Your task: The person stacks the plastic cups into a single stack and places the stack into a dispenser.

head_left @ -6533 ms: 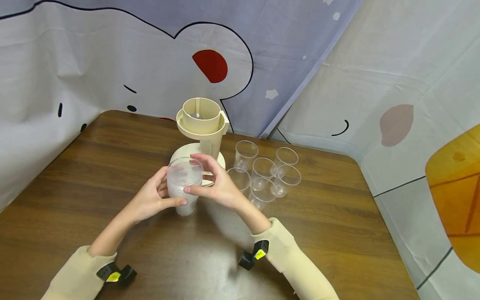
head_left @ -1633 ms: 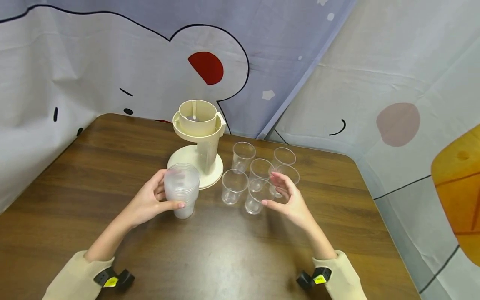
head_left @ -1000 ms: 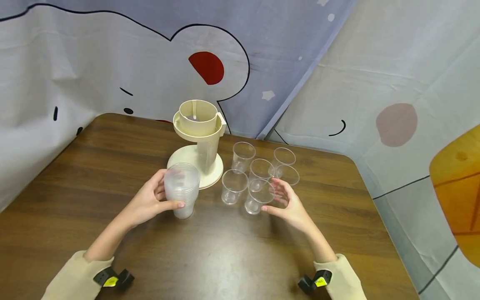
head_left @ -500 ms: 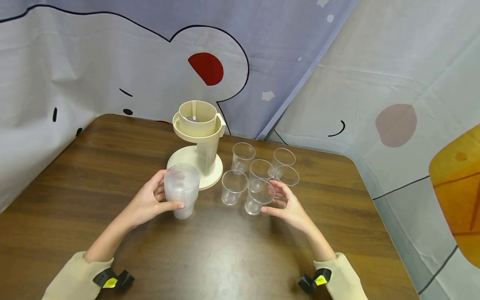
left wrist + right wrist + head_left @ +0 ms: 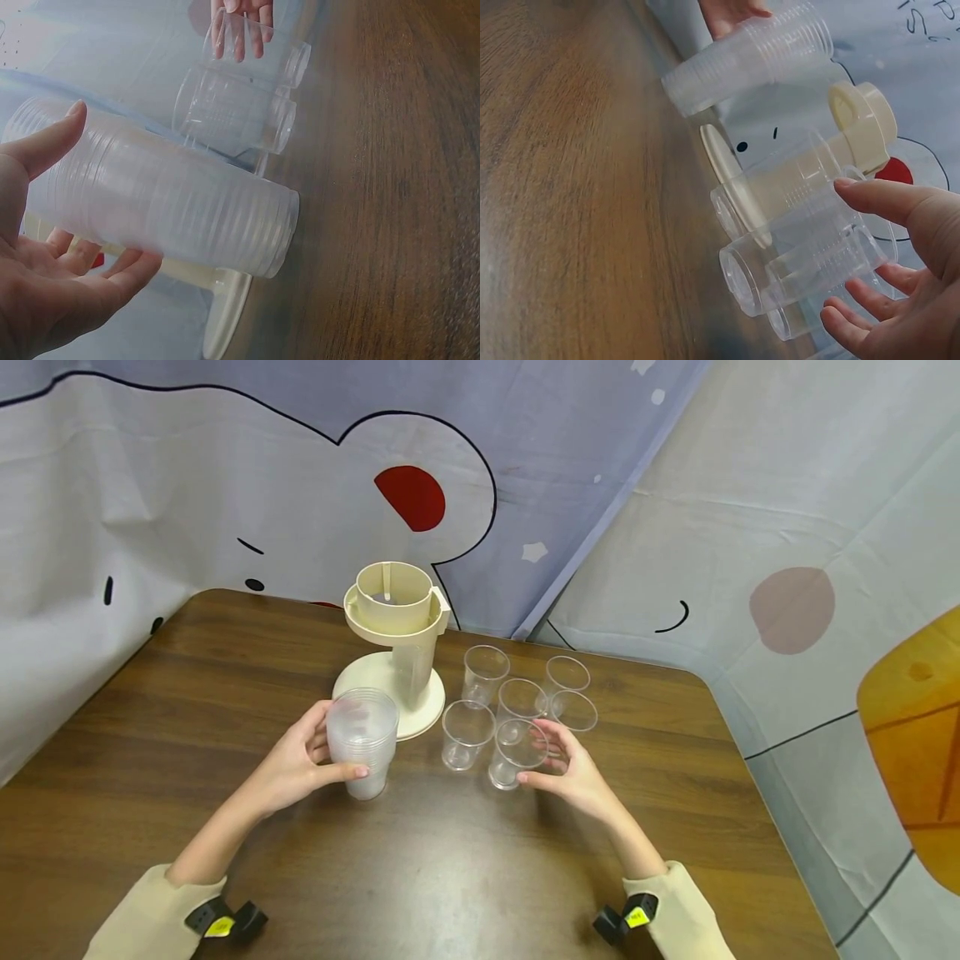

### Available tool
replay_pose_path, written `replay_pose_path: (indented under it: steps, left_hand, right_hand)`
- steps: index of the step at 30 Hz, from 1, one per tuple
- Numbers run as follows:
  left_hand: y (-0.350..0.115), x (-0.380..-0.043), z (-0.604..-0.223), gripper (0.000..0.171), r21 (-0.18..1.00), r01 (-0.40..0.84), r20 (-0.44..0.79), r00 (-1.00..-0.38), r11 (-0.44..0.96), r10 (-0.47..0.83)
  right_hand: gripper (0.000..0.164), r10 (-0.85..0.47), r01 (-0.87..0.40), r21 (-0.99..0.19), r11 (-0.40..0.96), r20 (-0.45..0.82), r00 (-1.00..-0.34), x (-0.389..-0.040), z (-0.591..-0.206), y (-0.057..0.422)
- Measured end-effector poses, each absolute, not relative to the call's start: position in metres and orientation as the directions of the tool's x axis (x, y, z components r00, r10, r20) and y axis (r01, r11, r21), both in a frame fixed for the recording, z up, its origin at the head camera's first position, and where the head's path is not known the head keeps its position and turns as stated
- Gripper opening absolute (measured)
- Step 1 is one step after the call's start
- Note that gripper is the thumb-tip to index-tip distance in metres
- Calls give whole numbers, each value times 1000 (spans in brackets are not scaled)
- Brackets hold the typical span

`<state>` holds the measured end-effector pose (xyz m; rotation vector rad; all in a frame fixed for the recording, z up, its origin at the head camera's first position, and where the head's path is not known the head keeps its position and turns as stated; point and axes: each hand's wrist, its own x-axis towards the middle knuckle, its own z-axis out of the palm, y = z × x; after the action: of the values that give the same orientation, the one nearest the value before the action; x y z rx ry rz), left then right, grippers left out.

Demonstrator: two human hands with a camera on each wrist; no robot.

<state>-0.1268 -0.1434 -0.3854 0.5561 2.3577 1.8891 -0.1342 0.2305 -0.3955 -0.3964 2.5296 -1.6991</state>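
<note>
My left hand (image 5: 303, 762) grips a tall stack of nested clear plastic cups (image 5: 365, 739), thumb on the near side and fingers behind. The stack stands upright on the table in front of the cream-coloured stand. Over on the right, my right hand (image 5: 576, 778) curves round the front-right single plastic cup (image 5: 508, 767), its thumb against the near wall. The right fingers (image 5: 845, 319) lie along the cup's far side in the right wrist view. That cup stands upright, among several other single cups (image 5: 468, 735).
A cream stand (image 5: 414, 668) with a round base and a ring-shaped top holder rises behind the stack. More clear cups (image 5: 486, 677) stand close behind the one at my right hand. A printed curtain (image 5: 600, 527) hangs beyond the wooden table (image 5: 420, 877).
My right hand has left the stack, gone right to the single cups and settled round the front-right one. The left hand keeps holding the stack in the same place.
</note>
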Motion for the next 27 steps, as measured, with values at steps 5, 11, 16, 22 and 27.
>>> replay_pose_path:
  steps: [5, 11, 16, 22, 27]
  left_hand:
    - [-144, -127, -386, 69, 956, 232, 166, -932, 179, 322]
    - [-144, -127, -386, 70, 955, 231, 163, -933, 184, 320]
    - [-144, -127, -386, 70, 956, 235, 169, -932, 178, 321]
    - [-143, -127, -386, 71, 957, 237, 175, -931, 167, 320]
    - [-142, -127, -386, 71, 957, 235, 173, -932, 168, 318]
  right_hand:
    - [75, -249, -161, -921, 355, 73, -966, -134, -394, 228]
    - [73, -253, -151, -922, 356, 60, -966, -134, -395, 227]
    - [72, -257, -162, -922, 351, 71, -964, -133, -396, 226]
    - [71, -257, -168, -927, 335, 82, -963, -133, -394, 226]
    - [69, -253, -155, -941, 301, 78, -964, -132, -391, 225]
